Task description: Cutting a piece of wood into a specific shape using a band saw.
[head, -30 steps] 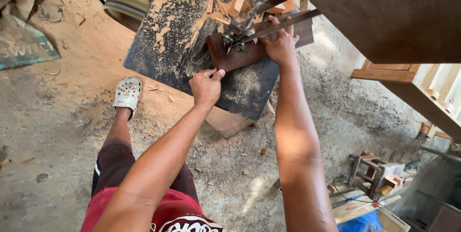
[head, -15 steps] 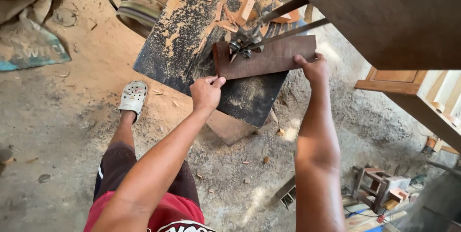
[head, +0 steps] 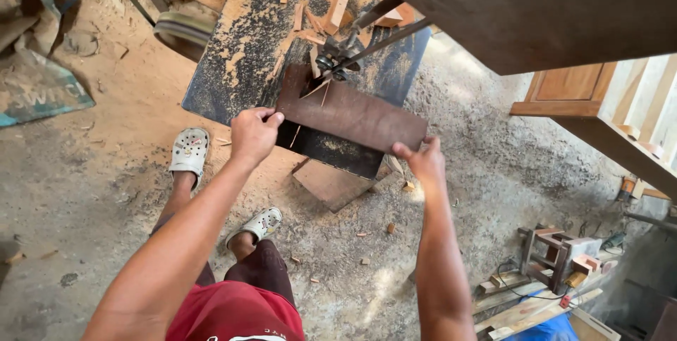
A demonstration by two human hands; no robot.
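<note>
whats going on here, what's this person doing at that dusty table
A person stands at a dark, sawdust-covered saw table and holds a flat brown wooden board on it with both hands. The left hand grips the board's near left corner, and the right hand holds its right end, which overhangs the table. The board's far edge sits at the blade guide. Small wood offcuts lie scattered on the table.

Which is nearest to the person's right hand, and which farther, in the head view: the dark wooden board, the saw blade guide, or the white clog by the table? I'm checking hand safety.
From the right hand:
1. Dark wooden board: the hand grips its near right corner.
2. Saw blade guide: up and left, at the board's far edge.
3. White clog: far left, on the floor beside the saw table.
</note>
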